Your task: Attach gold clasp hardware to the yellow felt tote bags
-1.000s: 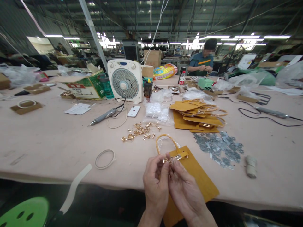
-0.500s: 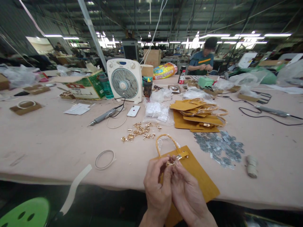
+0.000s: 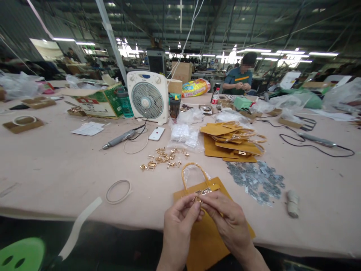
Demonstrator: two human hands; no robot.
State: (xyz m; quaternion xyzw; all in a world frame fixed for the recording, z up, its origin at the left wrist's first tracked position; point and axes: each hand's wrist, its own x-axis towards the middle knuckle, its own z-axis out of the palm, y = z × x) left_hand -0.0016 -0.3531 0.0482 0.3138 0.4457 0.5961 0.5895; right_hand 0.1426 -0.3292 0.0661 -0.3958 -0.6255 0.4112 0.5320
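Note:
My left hand (image 3: 180, 220) pinches a small gold metal fitting (image 3: 197, 200) between thumb and fingertips. The fingertips of my right hand (image 3: 229, 214) close on the same fitting from the other side. Under both hands lies a mustard-yellow bag panel (image 3: 208, 239), its lower end reaching past the table edge. A looped handle (image 3: 195, 165) with clear plastic film is attached at its top. Beside my fingertips, a shiny metal plate (image 3: 207, 191) sits on the panel's strap. Several loose gold fittings (image 3: 163, 157) are scattered beyond my left hand.
Yellow bag panels (image 3: 217, 148) are piled behind, next to thin grey metal pieces (image 3: 259, 182). A roll of tape (image 3: 119, 191), a grey electric screwdriver (image 3: 118, 140), a phone (image 3: 156, 133) and a fan (image 3: 148, 98) occupy the left side. A co-worker (image 3: 239, 79) sits across the table.
My hands have shifted slightly left and down and turned, the right hand now more palm-down. The fitting stays between my fingertips. The camera view has swung slightly right.

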